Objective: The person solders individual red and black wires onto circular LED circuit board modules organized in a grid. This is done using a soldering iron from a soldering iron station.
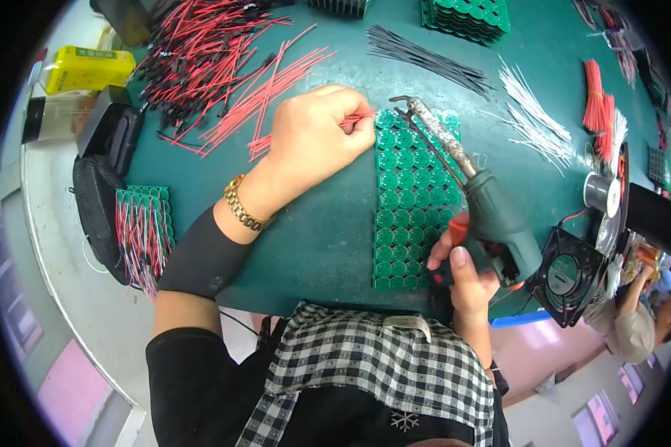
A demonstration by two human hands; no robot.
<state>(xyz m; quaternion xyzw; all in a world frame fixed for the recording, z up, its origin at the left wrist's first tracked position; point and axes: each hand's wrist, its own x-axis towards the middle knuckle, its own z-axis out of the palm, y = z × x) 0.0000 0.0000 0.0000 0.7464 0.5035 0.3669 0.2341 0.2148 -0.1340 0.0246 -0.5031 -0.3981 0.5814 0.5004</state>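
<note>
Nearest, checked apron [373, 357] at 6 o'clock. Right hand [466, 276] at 4 o'clock, grip clenched round the handle of a green soldering gun [492, 216]; its metal barrel slants up toward 12, tip over the top edge of the green circuit board panel [406, 201]. Panel lies flat mid-surface, long side running 6 to 12. Left hand [317, 138] just left of the panel's top, grip pinching a red wire [358, 118], wire end touching the panel's upper left corner, close to the gun tip. Black fan [566, 276] at 4 o'clock, just right of the gun. Second wired board stack [143, 227] at 9 o'clock near the green surface [328, 238] edge. Far: red wire pile [209, 59] at 11, black wires [425, 56] at 12, white wires [533, 112] at 2, solder spool [602, 194] at 3. Nothing blocks the panel except the gun barrel crossing its right top.
</note>
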